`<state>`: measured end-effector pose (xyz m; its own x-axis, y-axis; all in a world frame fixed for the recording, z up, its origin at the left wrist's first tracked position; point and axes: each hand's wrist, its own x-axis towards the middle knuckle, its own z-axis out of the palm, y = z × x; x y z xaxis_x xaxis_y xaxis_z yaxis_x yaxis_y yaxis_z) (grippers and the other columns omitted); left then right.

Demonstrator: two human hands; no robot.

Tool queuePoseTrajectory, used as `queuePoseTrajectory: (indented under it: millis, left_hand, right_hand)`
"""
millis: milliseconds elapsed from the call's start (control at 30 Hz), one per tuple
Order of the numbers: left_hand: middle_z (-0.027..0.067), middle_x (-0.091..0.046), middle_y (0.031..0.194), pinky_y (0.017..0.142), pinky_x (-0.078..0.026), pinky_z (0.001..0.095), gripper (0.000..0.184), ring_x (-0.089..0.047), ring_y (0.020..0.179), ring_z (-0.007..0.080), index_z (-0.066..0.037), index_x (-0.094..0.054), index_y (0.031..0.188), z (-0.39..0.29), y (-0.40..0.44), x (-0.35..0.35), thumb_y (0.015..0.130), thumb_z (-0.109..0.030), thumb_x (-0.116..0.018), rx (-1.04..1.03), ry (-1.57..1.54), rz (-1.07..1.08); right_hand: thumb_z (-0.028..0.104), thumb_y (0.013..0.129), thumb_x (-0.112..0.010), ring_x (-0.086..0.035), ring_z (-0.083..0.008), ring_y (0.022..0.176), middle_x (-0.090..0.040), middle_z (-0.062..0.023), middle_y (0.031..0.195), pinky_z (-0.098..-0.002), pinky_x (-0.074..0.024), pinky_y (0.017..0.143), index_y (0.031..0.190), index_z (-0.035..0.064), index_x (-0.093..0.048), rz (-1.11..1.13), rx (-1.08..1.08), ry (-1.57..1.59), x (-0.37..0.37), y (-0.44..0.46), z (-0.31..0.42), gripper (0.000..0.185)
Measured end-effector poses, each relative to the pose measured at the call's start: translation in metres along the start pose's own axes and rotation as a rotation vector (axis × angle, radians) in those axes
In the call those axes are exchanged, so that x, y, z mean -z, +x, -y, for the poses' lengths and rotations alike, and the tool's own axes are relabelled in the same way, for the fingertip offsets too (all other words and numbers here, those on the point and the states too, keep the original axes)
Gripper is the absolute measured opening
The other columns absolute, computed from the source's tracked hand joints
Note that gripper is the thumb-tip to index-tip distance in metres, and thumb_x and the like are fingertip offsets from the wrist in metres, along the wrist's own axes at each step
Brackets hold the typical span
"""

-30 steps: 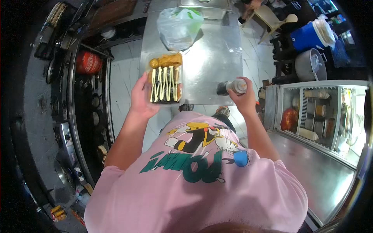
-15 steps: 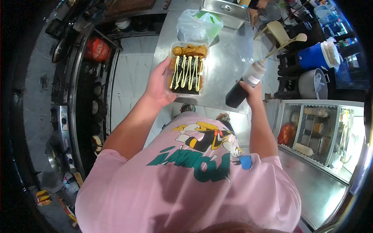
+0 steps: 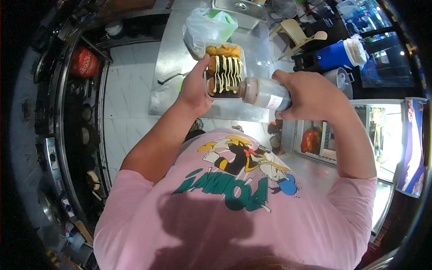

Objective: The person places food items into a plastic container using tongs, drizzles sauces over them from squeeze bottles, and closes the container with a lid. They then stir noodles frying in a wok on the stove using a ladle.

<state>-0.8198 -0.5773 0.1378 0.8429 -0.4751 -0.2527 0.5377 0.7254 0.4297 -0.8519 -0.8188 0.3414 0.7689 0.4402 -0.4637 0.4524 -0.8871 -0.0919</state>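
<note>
- Head view: R hand (image 3: 312, 95) gripping clear plastic squeeze bottle w/ white label (image 3: 265, 94); was near-upright off to the side 0.5 s ago, now tipped inward.
- So nozzle's at lower end of brown fried food w/ pale sauce stripes (image 3: 225, 67); contact: can't tell.
- L hand (image 3: 196, 87) gripping L edge of clear rectangular plastic tray (image 3: 244, 58), food inside, held over steel bench (image 3: 171, 63).

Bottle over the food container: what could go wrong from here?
1. The bottle is tipped with its nozzle close to the pale stripes; too hard a squeeze by the right hand might flood or smear them.
2. Only the left hand grips the container, at one side; it could tilt if bumped.
</note>
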Motion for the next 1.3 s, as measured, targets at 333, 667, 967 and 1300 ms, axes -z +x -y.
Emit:
queuePoseTrajectory:
  millis: [333,667,967,1300]
  left_hand:
    - [0.0097,-0.07,0.13,0.103,-0.059,0.0424,0.047,-0.072,0.115,0.0232,-0.005,-0.054,0.145,0.008,0.006,-0.019,0.112,-0.039,-0.047,0.0,-0.057,-0.006]
    - [0.0096,-0.07,0.127,0.094,-0.063,0.0382,0.044,-0.074,0.108,0.0207,-0.003,-0.054,0.143,0.005,0.002,-0.025,0.111,-0.034,-0.05,0.016,-0.091,-0.022]
    - [0.0078,-0.07,0.128,0.099,-0.06,0.0382,0.046,-0.073,0.11,0.0198,-0.004,-0.055,0.143,0.007,0.003,-0.02,0.111,-0.038,-0.05,0.012,-0.093,0.048]
    - [0.008,-0.07,0.127,0.101,-0.058,0.0395,0.052,-0.073,0.109,0.0203,-0.003,-0.054,0.143,0.009,0.004,-0.015,0.109,-0.041,-0.055,0.049,-0.091,0.014]
  right_hand:
    - [0.029,0.07,-0.089,-0.071,-0.0413,0.097,-0.072,-0.0189,0.098,-0.0496,-0.0557,0.083,0.12,0.005,-0.059,0.143,-0.14,-0.241,0.037,0.008,0.038,0.063]
    - [0.019,0.07,-0.084,-0.072,-0.038,0.1,-0.072,-0.0164,0.103,-0.0472,-0.0571,0.086,0.124,0.0009,-0.06,0.148,-0.185,-0.413,0.058,0.011,0.065,0.062]
    - [0.011,0.07,-0.081,-0.072,-0.0361,0.101,-0.072,-0.0146,0.103,-0.046,-0.0581,0.087,0.123,0.0043,-0.063,0.119,-0.156,-0.521,0.067,0.015,0.076,0.056]
    - [0.003,0.071,-0.079,-0.071,-0.037,0.105,-0.071,-0.0155,0.107,-0.0469,-0.0576,0.089,0.126,0.004,-0.061,0.061,-0.083,-0.535,0.066,0.016,0.073,0.057]
